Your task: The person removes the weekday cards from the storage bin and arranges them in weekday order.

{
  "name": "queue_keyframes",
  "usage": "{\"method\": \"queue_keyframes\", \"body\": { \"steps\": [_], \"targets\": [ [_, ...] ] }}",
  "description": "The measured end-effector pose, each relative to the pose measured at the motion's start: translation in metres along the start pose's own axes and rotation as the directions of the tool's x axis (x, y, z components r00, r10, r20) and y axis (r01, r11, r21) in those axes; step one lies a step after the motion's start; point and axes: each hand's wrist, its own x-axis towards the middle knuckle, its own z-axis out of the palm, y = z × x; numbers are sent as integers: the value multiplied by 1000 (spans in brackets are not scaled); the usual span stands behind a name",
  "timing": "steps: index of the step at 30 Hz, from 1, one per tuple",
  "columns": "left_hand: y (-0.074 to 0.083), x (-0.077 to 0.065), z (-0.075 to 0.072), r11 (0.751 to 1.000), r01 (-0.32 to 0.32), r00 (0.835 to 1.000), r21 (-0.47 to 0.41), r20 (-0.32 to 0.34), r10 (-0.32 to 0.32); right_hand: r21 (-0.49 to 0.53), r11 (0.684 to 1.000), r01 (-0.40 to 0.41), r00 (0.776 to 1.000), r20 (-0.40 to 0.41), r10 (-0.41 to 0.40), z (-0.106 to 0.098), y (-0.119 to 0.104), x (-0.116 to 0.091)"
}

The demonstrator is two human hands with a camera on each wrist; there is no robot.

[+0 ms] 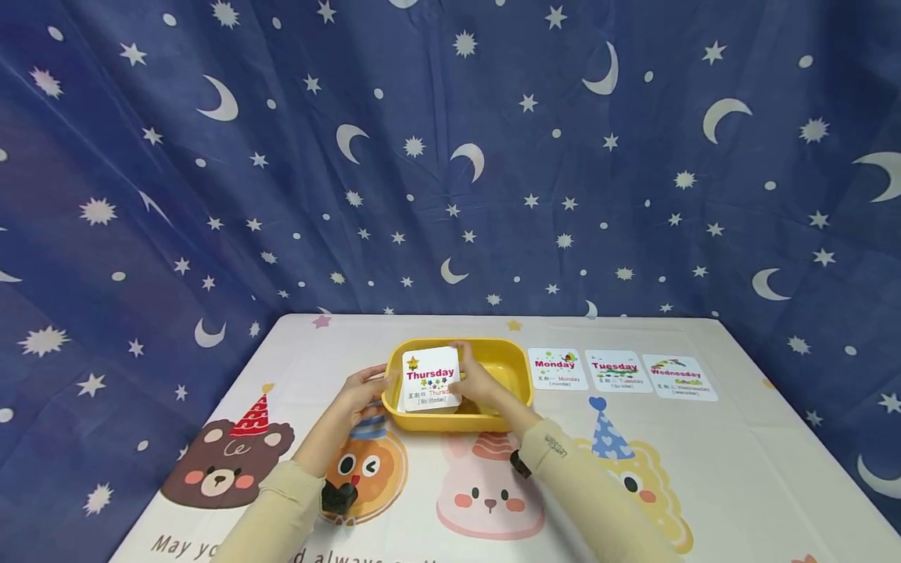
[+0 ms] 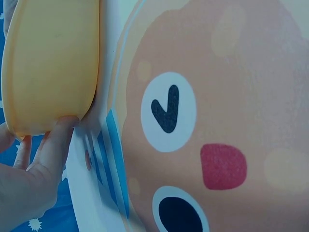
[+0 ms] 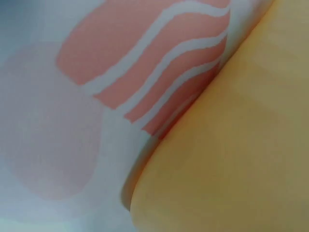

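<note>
A yellow plastic bin (image 1: 510,367) stands on the table, low and oval-cornered. The left hand (image 1: 360,397) holds its left end; in the left wrist view, that hand's fingers (image 2: 55,150) lie against the bin's outer wall (image 2: 53,63). Over the left part of the bin, the right hand (image 1: 479,385) pinches the right edge of a white Thursday card (image 1: 431,378). Just below this card, the edge of another white card shows. The right wrist view shows only the bin's side (image 3: 231,145) and the tablecloth, with the right hand out of sight.
Right of the bin, a Monday card (image 1: 558,369), a Tuesday card (image 1: 619,371) and a Wednesday card (image 1: 680,377) lie face up in a row. The tablecloth (image 1: 746,469) carries cartoon animals. A blue curtain (image 1: 450,234) with moons and stars hangs behind the table.
</note>
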Motion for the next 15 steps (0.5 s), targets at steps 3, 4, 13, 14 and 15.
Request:
{"method": "queue_keyframes", "body": {
  "steps": [3, 4, 13, 14, 15],
  "targets": [
    [0, -1, 0, 1000, 2, 1000, -5, -1, -2, 4, 1000, 1, 1000, -15, -1, -3, -2, -4],
    [0, -1, 1, 1000, 2, 1000, -9, -3, -2, 11, 1000, -2, 1000, -22, 2, -4, -3, -5],
    [1, -2, 1, 1000, -3, 1000, -6, -3, 3, 18, 998, 63, 996, -69, -62, -18, -3, -19],
    [1, -2, 1, 1000, -1, 1000, -6, -6, 1, 12, 998, 69, 995, -77, -68, -20, -4, -21],
    [1, -2, 1, 1000, 2, 1000, -6, -10, -2, 14, 997, 73, 994, -80, -72, -22, -4, -24]
  ]
}}
